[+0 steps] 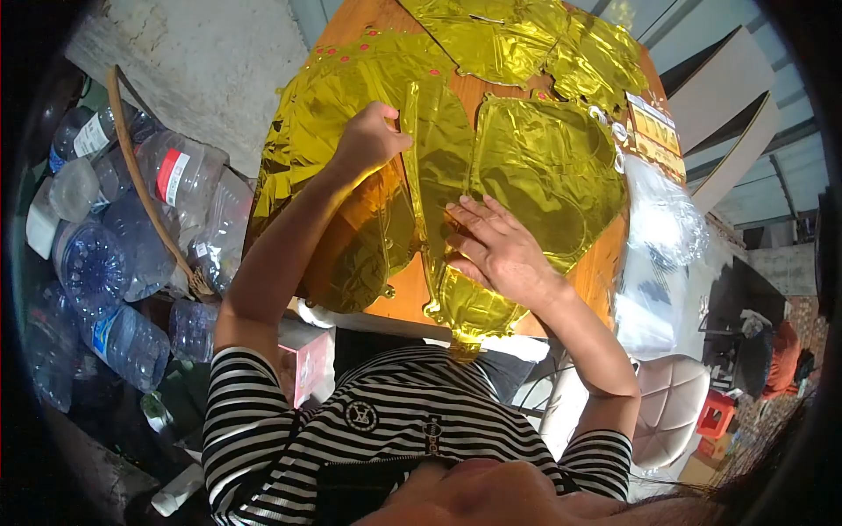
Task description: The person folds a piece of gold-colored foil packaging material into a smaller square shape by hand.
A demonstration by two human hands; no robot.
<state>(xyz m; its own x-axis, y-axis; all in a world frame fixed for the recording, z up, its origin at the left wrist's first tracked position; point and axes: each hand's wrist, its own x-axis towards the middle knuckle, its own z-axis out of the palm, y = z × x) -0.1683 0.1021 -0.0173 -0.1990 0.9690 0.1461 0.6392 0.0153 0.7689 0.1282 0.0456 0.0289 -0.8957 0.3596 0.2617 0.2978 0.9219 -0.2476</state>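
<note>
Foil sheet (445, 158), shiny gold, seems slippery, best edge-held, left hand (370, 140) curled at eleven o'clock, grip unclear, right hand (507, 252) spread.

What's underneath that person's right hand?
Shiny gold foil shows around the right hand, on a wooden table. Whatever lies directly beneath the hand is covered, so I cannot tell.

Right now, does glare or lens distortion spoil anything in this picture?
Head view: patchy glints break up the gold foil; head view: strong light nearly whites out parts of the clear plastic at right; head view: the bottles at left sit dimmer; head view: a wide lens curves the edges and leaves dark corners.
</note>
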